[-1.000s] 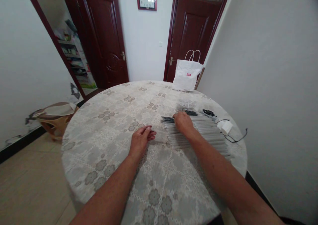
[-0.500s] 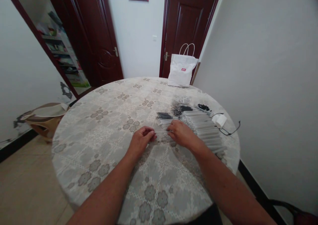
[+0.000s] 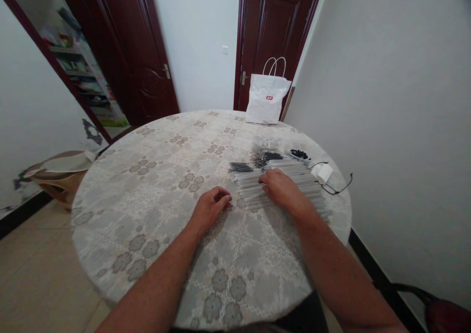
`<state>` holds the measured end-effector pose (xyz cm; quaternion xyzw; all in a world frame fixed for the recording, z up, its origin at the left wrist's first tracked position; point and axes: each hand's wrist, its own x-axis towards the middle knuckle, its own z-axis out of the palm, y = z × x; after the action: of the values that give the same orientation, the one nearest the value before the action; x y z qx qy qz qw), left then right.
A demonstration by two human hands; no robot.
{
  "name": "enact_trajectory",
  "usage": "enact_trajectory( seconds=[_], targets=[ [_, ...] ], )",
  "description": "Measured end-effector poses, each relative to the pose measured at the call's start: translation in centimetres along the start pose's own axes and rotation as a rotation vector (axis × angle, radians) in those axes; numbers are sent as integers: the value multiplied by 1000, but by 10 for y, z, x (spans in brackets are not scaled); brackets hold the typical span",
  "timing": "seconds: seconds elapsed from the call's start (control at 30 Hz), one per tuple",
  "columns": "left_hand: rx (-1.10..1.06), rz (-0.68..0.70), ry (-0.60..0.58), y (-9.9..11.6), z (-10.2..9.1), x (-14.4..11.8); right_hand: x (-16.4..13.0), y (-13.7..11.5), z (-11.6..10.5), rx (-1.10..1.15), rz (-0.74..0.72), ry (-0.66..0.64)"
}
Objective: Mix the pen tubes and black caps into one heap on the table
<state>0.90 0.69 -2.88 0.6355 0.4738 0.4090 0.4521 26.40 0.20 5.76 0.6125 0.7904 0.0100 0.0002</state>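
Observation:
Many pale, slim tubes (image 3: 253, 195) lie side by side in rows on the round table. My right hand (image 3: 281, 188) is over these rows, fingers bent down and drawn together among the tubes; whatever is between its fingertips is hidden. To the left of the rows, my left hand (image 3: 211, 208) rests close to the cloth. Its thumb and fingers are closed together, and anything in them is too small to make out. Beyond the tubes lie a small bundle of thin black rods (image 3: 241, 167) and another dark bundle (image 3: 272, 155).
Small black pieces (image 3: 300, 154) sit heaped at the right, near a white box-like item (image 3: 323, 172) and eyeglasses (image 3: 336, 192). A clear plastic bag (image 3: 267, 142) lies behind the bundles. A white paper bag (image 3: 268, 100) stands at the far edge of the patterned tablecloth (image 3: 154, 200).
My right hand has moved right and away from my left hand, onto the rows of tubes. My left hand has stayed near the same spot. The view has shifted slightly.

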Motion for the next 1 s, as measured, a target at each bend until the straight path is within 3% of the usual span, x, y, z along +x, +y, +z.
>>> enact_trajectory(
  seconds=[0.2, 0.47, 0.73, 1.0],
  targets=[
    [-14, -3, -10, -1, 0, 0, -34, -10, -5, 50, -72, -32],
    [-6, 19, -19, -2, 1, -2, -85, -20, 43, 125, -99, 15],
    [74, 61, -5, 3, -1, -4, -77, -26, 79, 199, -87, 177],
    [101, 48, 5, 13, -2, -6, -70, -24, 96, 295, -163, 280]
  ],
)
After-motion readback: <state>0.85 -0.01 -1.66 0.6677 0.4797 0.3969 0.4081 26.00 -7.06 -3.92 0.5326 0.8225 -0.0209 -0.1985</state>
